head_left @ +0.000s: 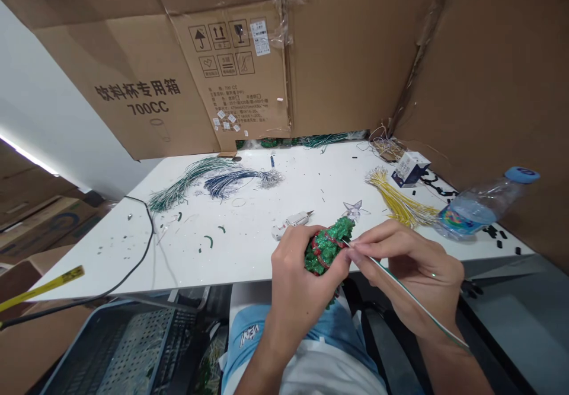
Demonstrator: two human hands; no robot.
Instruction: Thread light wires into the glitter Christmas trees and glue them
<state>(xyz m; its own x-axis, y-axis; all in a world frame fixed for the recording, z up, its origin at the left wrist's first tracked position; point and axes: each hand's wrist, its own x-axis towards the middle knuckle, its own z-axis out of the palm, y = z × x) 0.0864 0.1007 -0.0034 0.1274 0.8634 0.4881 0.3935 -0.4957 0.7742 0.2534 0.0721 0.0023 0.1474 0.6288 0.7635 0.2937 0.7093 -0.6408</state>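
Observation:
My left hand is wrapped round a small green Christmas tree ornament with red garland and a clear star at its tip. The tree leans to the upper right above the table's front edge. Between thumb and fingertips, my right hand pinches a thin green-and-white wire. One end of the wire meets the tree's side; whether it enters the tree is hidden by my fingertips. Its other end trails down to the right over my wrist. A white glue gun lies just behind my left hand.
Bundles of green wires, blue wires and yellow wires lie on the white table. At right are a tilted water bottle and a small box. Cardboard walls the back. A black cable crosses the left side above a crate.

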